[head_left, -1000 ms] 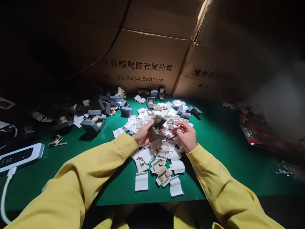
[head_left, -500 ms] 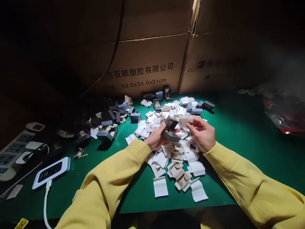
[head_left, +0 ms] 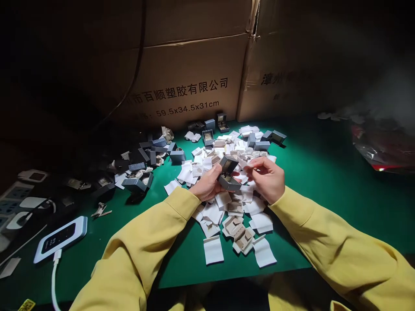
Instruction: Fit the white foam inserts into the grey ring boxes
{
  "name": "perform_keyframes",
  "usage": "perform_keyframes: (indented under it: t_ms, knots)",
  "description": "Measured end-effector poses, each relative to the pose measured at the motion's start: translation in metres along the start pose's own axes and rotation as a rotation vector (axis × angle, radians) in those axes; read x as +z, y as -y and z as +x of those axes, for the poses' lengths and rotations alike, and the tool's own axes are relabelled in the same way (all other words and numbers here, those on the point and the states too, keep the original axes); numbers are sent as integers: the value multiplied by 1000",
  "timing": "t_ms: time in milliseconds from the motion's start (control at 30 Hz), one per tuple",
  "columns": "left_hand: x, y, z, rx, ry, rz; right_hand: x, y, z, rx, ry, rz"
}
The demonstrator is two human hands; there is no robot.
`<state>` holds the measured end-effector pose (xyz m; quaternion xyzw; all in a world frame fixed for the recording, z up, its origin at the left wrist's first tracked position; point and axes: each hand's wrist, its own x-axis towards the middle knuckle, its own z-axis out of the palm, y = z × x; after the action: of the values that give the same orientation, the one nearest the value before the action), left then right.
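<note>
My left hand is wrapped round a small dark grey hinged jewelry box, its lid standing up. Thumb and fingers of my right hand pinch a small white card insert just right of the raised lid. Beneath both hands spreads a loose pile of white and beige folded card inserts. The inside of the box is in shadow, so its contents are hard to make out.
More small dark boxes lie left of and behind the pile. Big cardboard cartons stand along the back. At left are a power strip and a white device with a cable. A plastic bag lies at right.
The card in my right hand was held out flat beside the box; now it is tilted and closer to the lid. The whole view has shifted slightly.
</note>
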<state>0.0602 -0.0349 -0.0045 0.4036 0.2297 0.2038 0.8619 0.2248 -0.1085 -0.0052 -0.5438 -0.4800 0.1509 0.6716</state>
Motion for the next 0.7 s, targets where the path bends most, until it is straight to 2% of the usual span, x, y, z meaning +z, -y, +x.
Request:
perform_keyframes:
  t_ms: [100,200,433,700]
  knots:
    - [1,3,2,54,11,11,-1,9,-6,-277,215,-218]
    - [4,4,2,104,27,23,-2,9,-9,-394,372,-382]
    - [6,7,1,142,20,109,-1,-1,-9,-540,446,-634]
    - [3,8,3,137,60,37,-7,5,-3,-669,609,-726]
